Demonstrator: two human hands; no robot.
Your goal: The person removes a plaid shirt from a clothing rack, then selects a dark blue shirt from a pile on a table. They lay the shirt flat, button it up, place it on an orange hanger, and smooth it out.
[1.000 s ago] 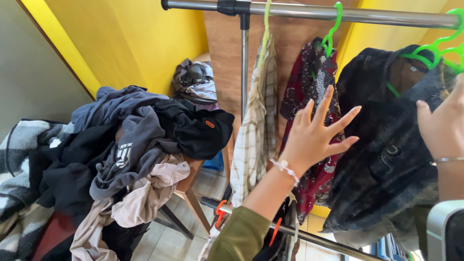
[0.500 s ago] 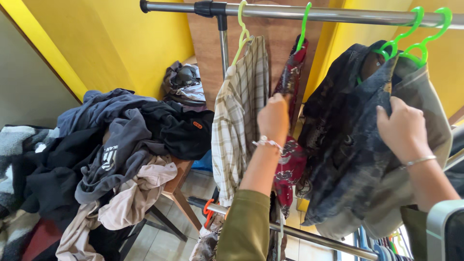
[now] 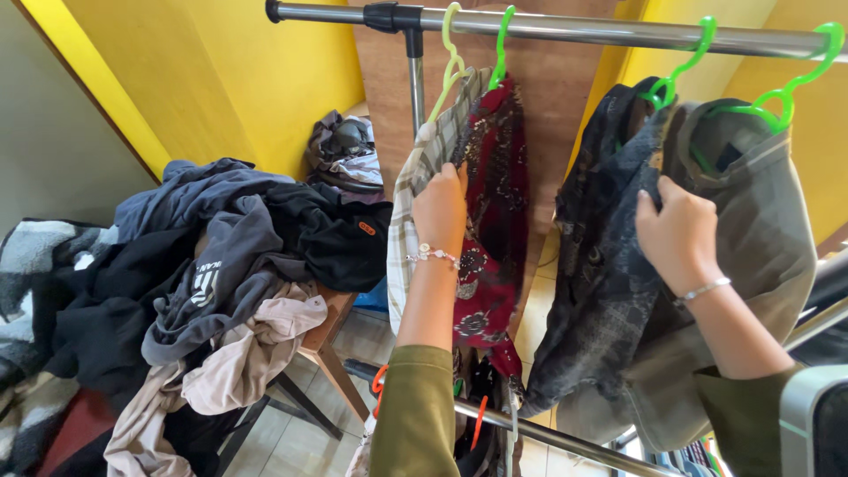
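Four garments are already hanging on the steel rail (image 3: 574, 28), while a heap of clothes (image 3: 221, 265) is still waiting on the table beside it. The left hand (image 3: 439, 208) is gripping the dark red floral shirt (image 3: 490, 221) against the plaid shirt (image 3: 408, 221), and the right hand (image 3: 676, 234) is clutching the dark patterned shirt (image 3: 592, 265).

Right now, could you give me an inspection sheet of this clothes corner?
Surface: wooden table, heaped.
Job's things: plaid shirt and dark red patterned garment on hangers; dark patterned shirt and olive shirt on green hangers, all on the steel rail.
Clutter: pile of clothes.
Grips: left hand between plaid and red; right hand grips the dark shirt.
Cables: nothing seen.
Surroundings: yellow walls, tiled floor.
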